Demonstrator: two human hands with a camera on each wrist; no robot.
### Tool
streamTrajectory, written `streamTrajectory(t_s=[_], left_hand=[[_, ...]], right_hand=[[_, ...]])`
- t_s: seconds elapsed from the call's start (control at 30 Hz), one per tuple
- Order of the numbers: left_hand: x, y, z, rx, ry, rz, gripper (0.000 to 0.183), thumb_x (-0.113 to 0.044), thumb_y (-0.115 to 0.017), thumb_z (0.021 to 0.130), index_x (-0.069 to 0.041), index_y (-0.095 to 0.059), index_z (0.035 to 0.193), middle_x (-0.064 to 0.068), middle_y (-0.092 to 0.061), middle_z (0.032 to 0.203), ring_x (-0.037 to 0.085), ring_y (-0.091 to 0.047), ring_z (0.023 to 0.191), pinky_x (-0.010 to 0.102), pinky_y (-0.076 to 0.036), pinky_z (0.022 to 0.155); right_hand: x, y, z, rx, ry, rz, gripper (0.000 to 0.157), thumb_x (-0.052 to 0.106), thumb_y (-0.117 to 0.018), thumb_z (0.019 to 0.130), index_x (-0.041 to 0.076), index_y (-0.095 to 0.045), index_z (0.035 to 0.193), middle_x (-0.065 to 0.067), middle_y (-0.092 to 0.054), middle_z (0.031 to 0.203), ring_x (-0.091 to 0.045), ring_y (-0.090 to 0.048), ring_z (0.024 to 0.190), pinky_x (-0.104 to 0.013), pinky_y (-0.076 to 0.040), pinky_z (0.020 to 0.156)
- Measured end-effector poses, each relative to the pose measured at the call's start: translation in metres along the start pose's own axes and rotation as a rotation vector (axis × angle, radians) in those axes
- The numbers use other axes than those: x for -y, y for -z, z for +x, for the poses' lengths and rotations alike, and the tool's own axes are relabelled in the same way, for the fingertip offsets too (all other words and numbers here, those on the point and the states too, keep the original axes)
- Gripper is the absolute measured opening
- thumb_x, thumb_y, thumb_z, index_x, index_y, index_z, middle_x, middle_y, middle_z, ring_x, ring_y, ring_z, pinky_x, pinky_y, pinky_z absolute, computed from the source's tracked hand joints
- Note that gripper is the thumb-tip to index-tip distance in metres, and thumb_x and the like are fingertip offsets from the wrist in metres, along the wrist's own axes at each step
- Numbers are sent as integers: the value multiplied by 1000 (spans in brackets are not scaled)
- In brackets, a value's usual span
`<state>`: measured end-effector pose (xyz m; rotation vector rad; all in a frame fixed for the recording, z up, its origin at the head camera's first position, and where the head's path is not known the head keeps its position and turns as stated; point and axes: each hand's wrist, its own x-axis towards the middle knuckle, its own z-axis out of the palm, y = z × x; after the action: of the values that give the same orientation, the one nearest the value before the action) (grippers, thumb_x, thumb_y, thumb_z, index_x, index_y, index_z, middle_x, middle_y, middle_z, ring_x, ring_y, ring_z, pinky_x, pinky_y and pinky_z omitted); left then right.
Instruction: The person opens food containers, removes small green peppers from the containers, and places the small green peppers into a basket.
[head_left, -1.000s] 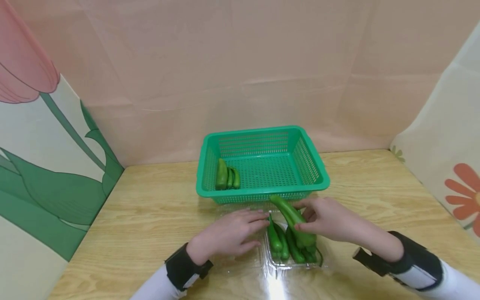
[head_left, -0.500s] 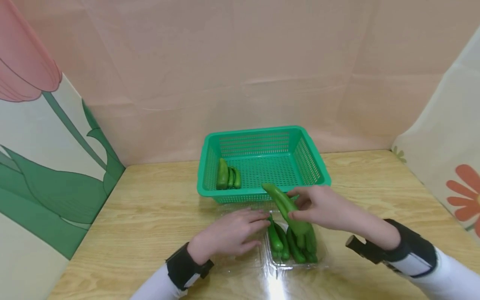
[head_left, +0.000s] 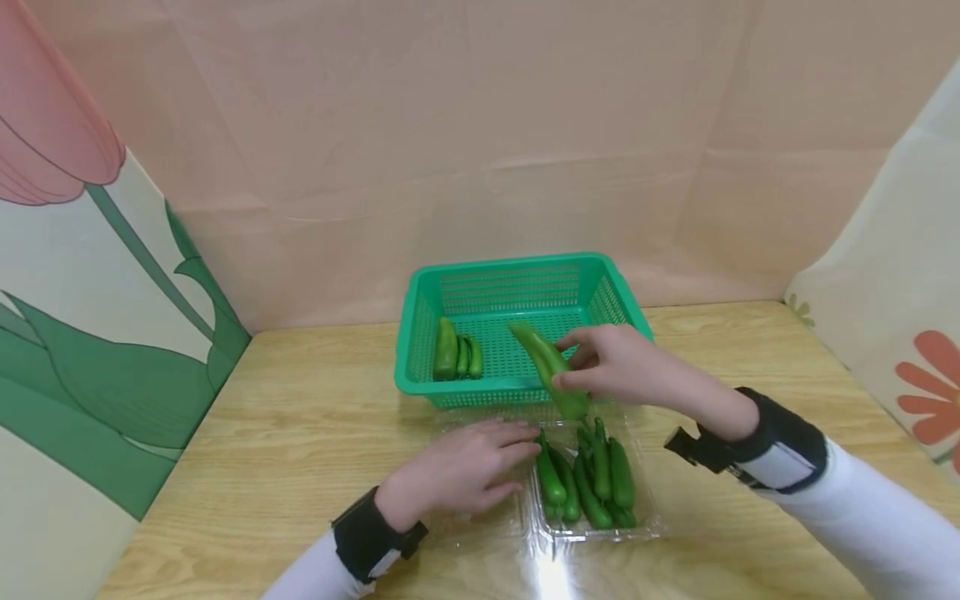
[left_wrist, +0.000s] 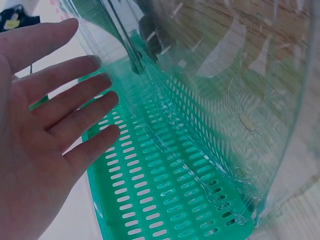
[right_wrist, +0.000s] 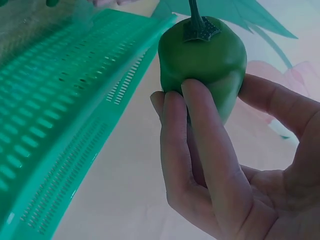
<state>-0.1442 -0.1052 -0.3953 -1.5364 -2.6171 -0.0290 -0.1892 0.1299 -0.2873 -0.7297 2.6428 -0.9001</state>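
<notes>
My right hand (head_left: 626, 367) pinches a large, long green pepper (head_left: 543, 358) between thumb and fingers, over the front rim of the green plastic basket (head_left: 480, 387). In the right wrist view the pepper's stem end (right_wrist: 202, 55) faces the camera. Several smaller green peppers (head_left: 600, 471) lie in a clear plastic box (head_left: 600, 535) in front of the basket. My left hand (head_left: 461, 467) rests with extended fingers over the box's clear lid side, fingertips at the box's left edge. In the left wrist view the left hand (left_wrist: 55, 115) holds nothing, beside the clear plastic.
At the basket's left end lie one thick green pepper (head_left: 446, 350) and two thin ones (head_left: 468, 357). All stand on a wooden table (head_left: 315, 400). A pink cloth (head_left: 450, 167) rises behind, with flower-printed panels (head_left: 892, 292) at both sides.
My right hand has lifted the large pepper up and away from the clear box, forward and left to the basket. The smaller peppers beneath it now show. The left hand has stayed in place.
</notes>
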Motion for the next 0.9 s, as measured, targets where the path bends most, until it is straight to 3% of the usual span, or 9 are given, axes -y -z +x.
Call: streamTrajectory(t_s=[0.13,0.6,0.9], left_hand=[[0,-1,-1,-5,-1,1,52,-37,-60,91,-10,-51,134,7,-49,142,20,-46,132,33,-37,112],[0,-1,0,-11,-8,21,51,-36,-60,91,-10,-52,134,7,-49,142,19,-46,132,32,-37,112],[0,-1,0,-11,-13,22,52,-35,-61,91,-10,-51,135,7,-49,143,18,-45,132,32,-36,113]], right_hand=[[7,4,14,26,-31,33,57,28,-67,87,-4,-49,131,-22,-68,107,-15,-70,71,-30,-60,62],[14,11,64,65,-86,-6,60,30,-65,88,-4,-46,134,-24,-64,117,-18,-71,71,-34,-61,70],[19,13,103,77,-133,32,62,29,-65,88,-7,-45,135,-23,-67,107,-20,-71,75,-28,-61,66]])
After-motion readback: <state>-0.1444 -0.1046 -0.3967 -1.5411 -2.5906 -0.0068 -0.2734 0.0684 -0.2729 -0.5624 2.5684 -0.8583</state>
